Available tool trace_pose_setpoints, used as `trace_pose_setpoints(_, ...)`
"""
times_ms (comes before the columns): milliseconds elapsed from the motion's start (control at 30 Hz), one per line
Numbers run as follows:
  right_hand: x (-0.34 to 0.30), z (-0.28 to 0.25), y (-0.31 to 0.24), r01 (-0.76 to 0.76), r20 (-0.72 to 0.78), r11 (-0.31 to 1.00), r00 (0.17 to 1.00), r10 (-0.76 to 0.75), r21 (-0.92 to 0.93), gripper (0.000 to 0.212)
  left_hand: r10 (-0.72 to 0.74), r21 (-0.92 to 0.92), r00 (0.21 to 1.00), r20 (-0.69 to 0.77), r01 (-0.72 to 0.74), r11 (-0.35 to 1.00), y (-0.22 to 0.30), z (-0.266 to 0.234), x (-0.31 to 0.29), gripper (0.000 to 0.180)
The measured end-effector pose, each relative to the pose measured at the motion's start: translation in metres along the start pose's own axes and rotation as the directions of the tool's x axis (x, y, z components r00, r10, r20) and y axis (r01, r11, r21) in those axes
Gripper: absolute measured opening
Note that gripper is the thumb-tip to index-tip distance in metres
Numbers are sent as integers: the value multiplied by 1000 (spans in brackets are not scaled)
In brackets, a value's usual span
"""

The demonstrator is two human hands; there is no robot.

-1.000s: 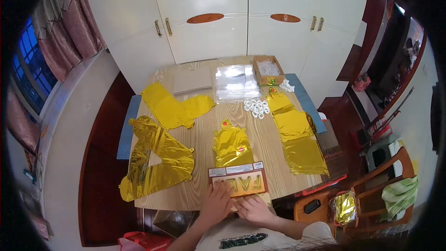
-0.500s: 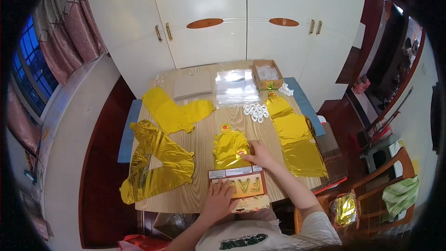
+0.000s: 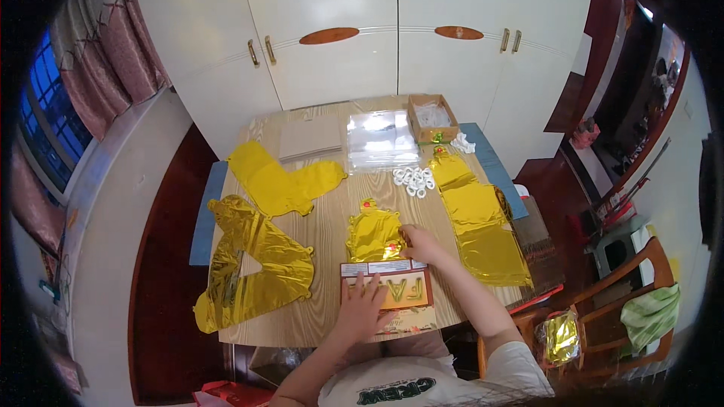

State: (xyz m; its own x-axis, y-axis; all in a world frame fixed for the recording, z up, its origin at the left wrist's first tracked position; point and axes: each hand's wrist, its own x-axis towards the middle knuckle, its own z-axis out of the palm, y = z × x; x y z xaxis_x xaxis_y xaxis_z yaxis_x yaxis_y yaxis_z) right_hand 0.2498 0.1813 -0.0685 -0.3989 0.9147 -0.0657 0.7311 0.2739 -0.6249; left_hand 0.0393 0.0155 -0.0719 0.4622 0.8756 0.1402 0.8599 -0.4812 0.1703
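My left hand lies with fingers spread on a printed card with a dark red border and gold letter shapes, at the table's near edge. Just beyond the card is a folded gold foil balloon with small tabs and red spots; the card covers its near end. My right hand has its fingers closed at the balloon's right edge; its fingertips are partly hidden. Flat gold foil balloons lie on both sides: an angular one with a triangular hole, a matte one and a long folded one.
White ribbon rolls sit mid-table. Behind them are clear plastic sleeves, grey cardboard sheets and a cardboard box with clear plastic inside. A wooden chair at right holds a wrapped gold packet and a green cloth.
The card has slid away from me along with my left hand, covering more of the folded balloon. My right hand has shifted slightly outward along the balloon's right edge.
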Motion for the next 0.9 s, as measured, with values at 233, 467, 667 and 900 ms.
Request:
trace_pose_setpoints(233, 1, 2, 3, 9, 1, 1000, 1000, -9, 3, 60, -43, -14, 997, 69, 44, 999, 3, -7, 11, 70)
trace_pose_setpoints(467, 11, 14, 11, 27, -222, 993, 975, -2, 112, 64, -47, 9, 998, 34, 46, 999, 8, -5, 12, 70)
trace_pose_setpoints(667, 36, 6, -8, -58, -219, 958, 968, 123, 282, 70, -59, 0, 998, 21, 59, 998, 8, -4, 12, 70)
trace_pose_setpoints(900, 60, 16, 33, -80, 29, 886, 997, 76, 456, 42, -50, 6, 999, -8, 50, 999, 9, -7, 13, 69)
